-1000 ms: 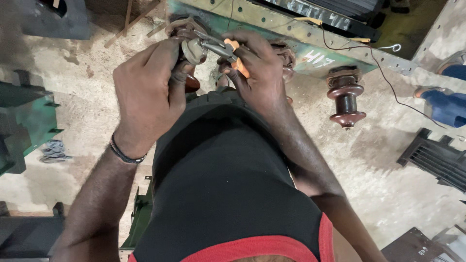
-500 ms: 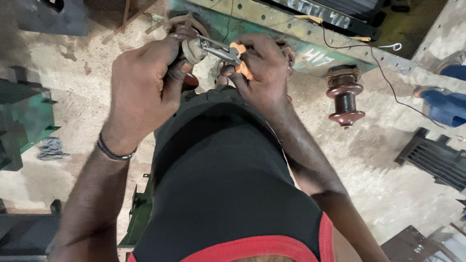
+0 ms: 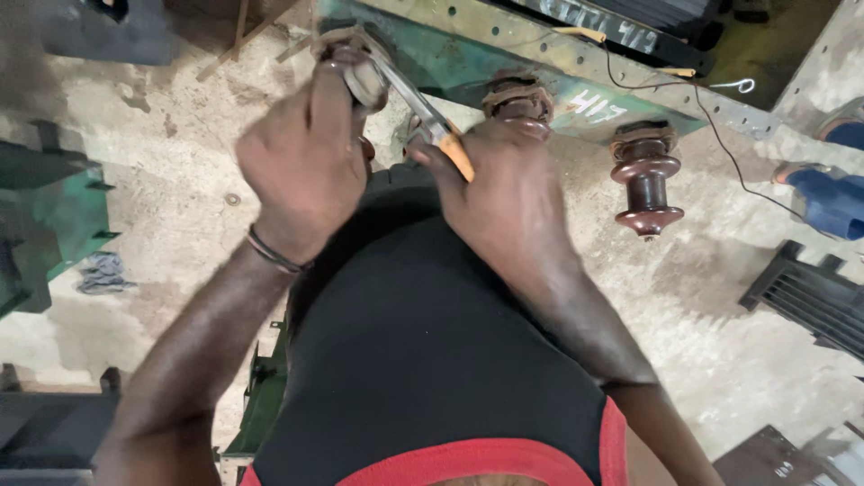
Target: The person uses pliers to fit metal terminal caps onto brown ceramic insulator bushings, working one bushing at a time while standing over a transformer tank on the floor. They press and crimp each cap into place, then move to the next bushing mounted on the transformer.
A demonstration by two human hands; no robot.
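Observation:
My left hand [image 3: 306,162] grips a brown insulator bushing with a metal cap [image 3: 360,76] at the top of a green transformer lid [image 3: 468,54]. Orange-handled pliers [image 3: 432,126] are in my right hand [image 3: 508,189], their steel jaws pressed against that cap. Two more brown ribbed insulators stand on the lid: one [image 3: 520,97] just beyond my right knuckles, another [image 3: 646,175] further right. My black shirt with red trim [image 3: 423,360] fills the lower middle. A dark band circles my left wrist.
The floor is rough concrete [image 3: 180,180]. Green metal parts [image 3: 45,216] sit at the left and a dark finned panel [image 3: 810,297] at the right. A thin black wire [image 3: 720,135] runs across the lid. Another person's blue-clad leg [image 3: 828,198] is at the right edge.
Both hands have stayed on the left insulator. The pliers have swung from lying across the cap to pointing up-left at it, and my view has shifted slightly closer.

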